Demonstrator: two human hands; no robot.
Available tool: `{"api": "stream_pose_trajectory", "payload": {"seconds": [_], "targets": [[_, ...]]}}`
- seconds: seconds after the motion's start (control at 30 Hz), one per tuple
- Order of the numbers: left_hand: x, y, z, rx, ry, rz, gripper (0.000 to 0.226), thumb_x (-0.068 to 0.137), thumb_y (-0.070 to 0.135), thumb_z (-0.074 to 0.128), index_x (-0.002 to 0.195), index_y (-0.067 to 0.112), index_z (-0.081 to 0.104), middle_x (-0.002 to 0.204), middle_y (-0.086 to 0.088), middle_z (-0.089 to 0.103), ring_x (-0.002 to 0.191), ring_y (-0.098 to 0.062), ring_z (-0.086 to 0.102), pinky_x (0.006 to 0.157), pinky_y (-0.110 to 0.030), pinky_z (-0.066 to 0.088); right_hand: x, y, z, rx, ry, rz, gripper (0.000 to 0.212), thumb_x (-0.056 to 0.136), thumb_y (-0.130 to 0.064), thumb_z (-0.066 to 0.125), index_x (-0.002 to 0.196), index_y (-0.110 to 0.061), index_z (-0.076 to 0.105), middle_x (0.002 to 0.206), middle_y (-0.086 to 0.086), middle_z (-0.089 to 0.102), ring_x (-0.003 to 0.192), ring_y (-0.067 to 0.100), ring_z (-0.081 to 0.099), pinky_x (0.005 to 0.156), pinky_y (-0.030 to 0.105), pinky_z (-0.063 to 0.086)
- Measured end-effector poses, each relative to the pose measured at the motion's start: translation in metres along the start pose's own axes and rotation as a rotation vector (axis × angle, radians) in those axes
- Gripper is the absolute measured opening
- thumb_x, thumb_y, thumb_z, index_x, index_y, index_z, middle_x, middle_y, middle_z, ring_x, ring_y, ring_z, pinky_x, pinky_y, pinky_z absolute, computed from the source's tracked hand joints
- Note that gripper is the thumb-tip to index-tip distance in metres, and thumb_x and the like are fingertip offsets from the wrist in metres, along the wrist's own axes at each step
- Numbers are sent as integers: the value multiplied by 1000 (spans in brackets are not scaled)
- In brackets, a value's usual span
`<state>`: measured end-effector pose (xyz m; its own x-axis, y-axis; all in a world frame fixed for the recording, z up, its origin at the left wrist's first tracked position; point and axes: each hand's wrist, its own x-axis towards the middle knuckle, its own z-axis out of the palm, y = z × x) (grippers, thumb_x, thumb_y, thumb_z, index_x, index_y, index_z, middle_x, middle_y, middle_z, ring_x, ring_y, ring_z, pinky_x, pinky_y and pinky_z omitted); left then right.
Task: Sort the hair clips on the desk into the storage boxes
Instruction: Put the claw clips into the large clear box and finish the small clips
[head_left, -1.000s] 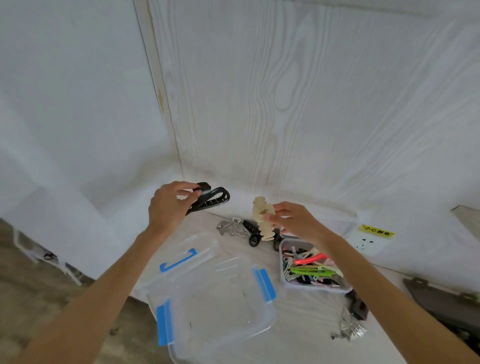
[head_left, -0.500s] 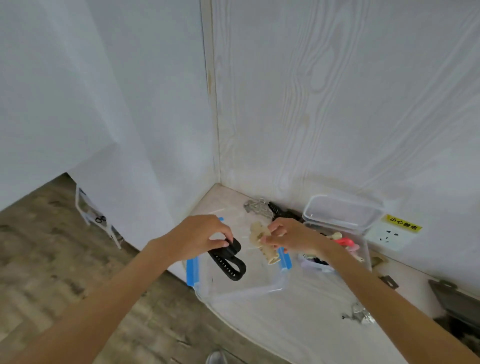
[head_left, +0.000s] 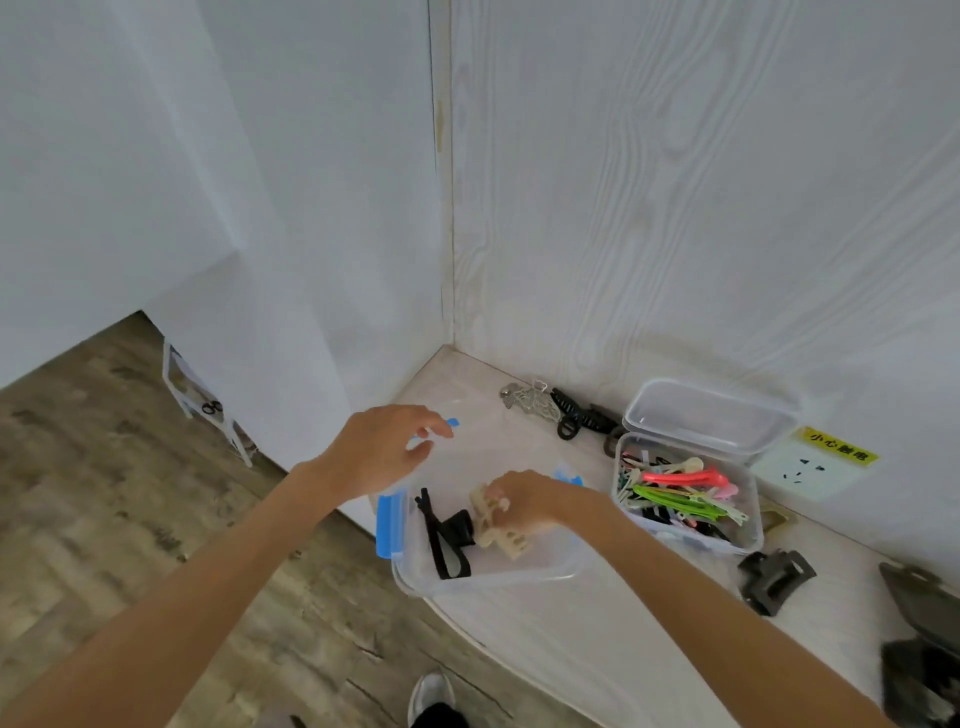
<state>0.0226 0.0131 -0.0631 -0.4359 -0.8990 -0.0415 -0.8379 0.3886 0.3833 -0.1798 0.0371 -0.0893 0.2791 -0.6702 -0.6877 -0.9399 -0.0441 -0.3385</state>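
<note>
A clear storage box with blue latches stands at the desk's left edge. A black hair clip lies inside it. My right hand reaches into the box, fingers closed on a beige claw clip that rests low in the box. My left hand hovers above the box's far left side, fingers spread and empty. A smaller clear box to the right holds several coloured slim clips, its lid propped open behind.
Against the back wall lie a silver butterfly clip and black claw clips. A dark grey claw clip sits on the desk at right, with dark objects at the far right edge. A wall socket has a yellow label. Wooden floor lies left.
My left hand let go of the black clip, which now lies in the box, and lifted away open. My right hand lowered the beige clip into the box.
</note>
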Motion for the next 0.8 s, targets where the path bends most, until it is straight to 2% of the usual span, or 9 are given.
{"api": "stream_pose_trajectory", "payload": {"seconds": [0.13, 0.2, 0.27, 0.33, 0.4, 0.53, 0.6, 0.7, 0.8], "targets": [[30, 5, -5, -149, 43, -86, 24, 91, 22, 51, 99, 42, 63, 86, 37, 51, 77, 16, 53, 61, -7, 30, -12, 20, -37, 256, 356, -74, 27, 92, -17, 46, 110, -24, 64, 116, -1, 66, 104, 15, 62, 91, 28, 47], [58, 6, -5, -177, 51, -107, 27, 92, 19, 49, 102, 38, 64, 89, 31, 52, 68, 16, 51, 59, -6, 28, -9, 39, -61, 373, 577, 0, 27, 90, -13, 44, 97, -22, 69, 101, 3, 71, 93, 20, 66, 84, 30, 52], [85, 11, -1, -184, -15, -109, 30, 93, 17, 46, 109, 36, 62, 100, 19, 56, 77, 9, 54, 65, -11, 34, 0, 59, -73, 385, 714, 104, 27, 91, -12, 44, 95, -18, 70, 100, 8, 71, 92, 26, 66, 83, 33, 52], [120, 18, 8, -200, -124, -89, 34, 94, 14, 42, 117, 34, 59, 119, 12, 57, 107, -5, 55, 85, -21, 40, 16, 76, -81, 241, 663, 199, 25, 91, -13, 44, 108, -15, 63, 113, 10, 65, 102, 28, 62, 87, 32, 47], [147, 30, 18, -175, -243, -36, 39, 93, 10, 44, 126, 29, 54, 134, 9, 51, 122, -12, 48, 99, -30, 39, 32, 83, -76, 63, 499, 225, 36, 89, -11, 47, 125, -10, 48, 127, 13, 55, 115, 29, 53, 93, 32, 42], [186, 47, 41, 25, -364, 133, 52, 88, 9, 55, 137, 23, 44, 141, 2, 44, 129, -19, 40, 102, -33, 38, 55, 89, -57, -137, 403, 287, 66, 87, -4, 49, 144, -4, 17, 146, 14, 33, 135, 27, 33, 109, 36, 34], [196, 50, 51, 234, -393, 251, 55, 85, 8, 59, 137, 19, 43, 138, -2, 45, 127, -22, 42, 96, -35, 41, 62, 87, -53, -213, 448, 319, 60, 88, -3, 50, 141, -4, 24, 142, 13, 39, 132, 28, 36, 104, 37, 40], [201, 54, 65, 590, -376, 409, 51, 81, 10, 66, 129, 12, 49, 133, -4, 46, 123, -24, 42, 90, -35, 41, 66, 84, -57, -265, 498, 360, 33, 92, -1, 44, 124, -5, 46, 128, 11, 55, 119, 26, 52, 93, 36, 46], [201, 54, 69, 638, -316, 392, 37, 86, 7, 58, 123, 7, 53, 130, -10, 48, 121, -27, 42, 88, -37, 43, 63, 83, -62, -276, 505, 356, 29, 92, 1, 43, 119, -5, 52, 123, 11, 59, 115, 28, 56, 91, 36, 47]]}}
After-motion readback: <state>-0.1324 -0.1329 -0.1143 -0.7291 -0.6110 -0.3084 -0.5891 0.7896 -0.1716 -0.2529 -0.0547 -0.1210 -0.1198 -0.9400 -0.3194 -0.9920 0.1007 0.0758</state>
